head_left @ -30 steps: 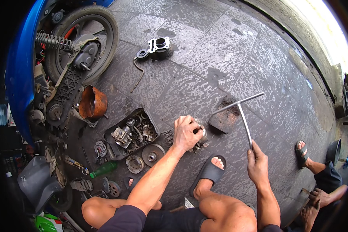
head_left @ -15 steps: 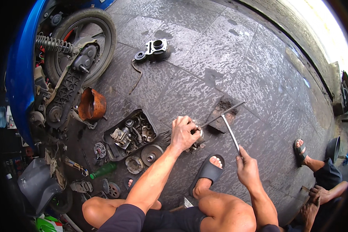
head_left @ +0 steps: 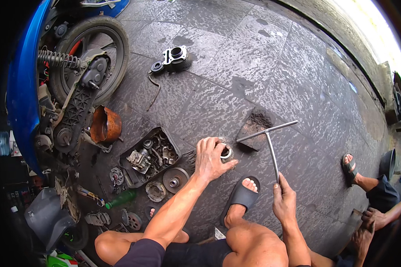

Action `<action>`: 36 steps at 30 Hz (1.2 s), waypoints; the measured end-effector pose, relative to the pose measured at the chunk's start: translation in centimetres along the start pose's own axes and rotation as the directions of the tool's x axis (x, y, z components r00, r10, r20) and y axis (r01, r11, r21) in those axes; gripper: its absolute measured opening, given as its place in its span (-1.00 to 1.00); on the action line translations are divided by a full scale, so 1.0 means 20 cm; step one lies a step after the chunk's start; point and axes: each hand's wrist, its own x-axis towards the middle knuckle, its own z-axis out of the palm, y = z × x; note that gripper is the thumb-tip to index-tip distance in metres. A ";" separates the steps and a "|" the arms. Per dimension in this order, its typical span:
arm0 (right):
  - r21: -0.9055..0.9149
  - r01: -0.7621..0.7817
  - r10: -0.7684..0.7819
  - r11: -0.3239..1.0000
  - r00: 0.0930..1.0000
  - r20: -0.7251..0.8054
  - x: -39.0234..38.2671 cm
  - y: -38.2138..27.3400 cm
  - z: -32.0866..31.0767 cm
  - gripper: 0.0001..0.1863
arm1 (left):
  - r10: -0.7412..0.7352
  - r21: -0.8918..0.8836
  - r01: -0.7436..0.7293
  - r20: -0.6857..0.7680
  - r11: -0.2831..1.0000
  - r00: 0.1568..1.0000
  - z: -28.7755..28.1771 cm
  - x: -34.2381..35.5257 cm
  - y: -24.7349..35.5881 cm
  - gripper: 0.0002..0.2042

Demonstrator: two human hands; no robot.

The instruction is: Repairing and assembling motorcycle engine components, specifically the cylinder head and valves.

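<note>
My right hand [head_left: 284, 200] is closed around the shaft of a steel T-handle wrench [head_left: 272, 153]. The wrench's crossbar points away from me, above a dark brick-shaped block. My left hand [head_left: 209, 159] curls around a small round metal engine part [head_left: 227, 153] with a light ring on top. Its fingers lie over the far side, its thumb at the near side; the palm hides much of the part. Left of that hand, a black tray [head_left: 177, 146] full of greasy engine parts sits on the floor. A metal disc [head_left: 175, 179] lies against the tray's near side.
A scooter's rear wheel [head_left: 120, 58] and blue body stand at the left. An engine cylinder [head_left: 177, 57] lies on the floor ahead. The sooty block [head_left: 254, 133] sits beyond my hands. A green bottle [head_left: 120, 198] lies left. Another person's hands [head_left: 370, 222] show at right.
The T-handle wrench has moved right and its crossbar end has come away from my left hand. That hand has opened out from a pinch and now wraps the round part.
</note>
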 end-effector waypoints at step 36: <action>0.158 -0.139 0.102 0.977 0.969 0.226 0.08 0.01 -0.03 -0.54 | -0.053 -0.034 0.049 -0.122 0.998 0.991 0.07 -0.01 -0.04 -0.87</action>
